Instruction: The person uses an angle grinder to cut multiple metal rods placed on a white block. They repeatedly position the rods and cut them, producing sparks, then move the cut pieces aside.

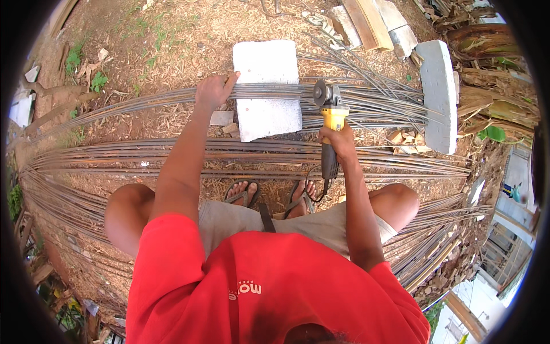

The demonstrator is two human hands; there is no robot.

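A bundle of thin steel rods [269, 91] lies across a pale rectangular block [265, 57]. At the block's left edge my left hand [213, 92] is closed around the rods, its thumb sticking out toward the block; the other fingers are mostly hidden. My right hand [339, 142] grips a yellow and black angle grinder [334, 117] by its body. The grinder's disc [321, 93] is over the rods, just right of the block; whether it touches them I cannot tell. A black cord runs from the grinder's rear down near my right foot.
More rusty rods [229, 156] run left to right between the block and my sandalled feet [242, 192]. A second pale slab [438, 94] stands at the right, near the rods' ends. Planks [366, 23] and blocks lie at the far right, beside dry banana leaves [481, 92].
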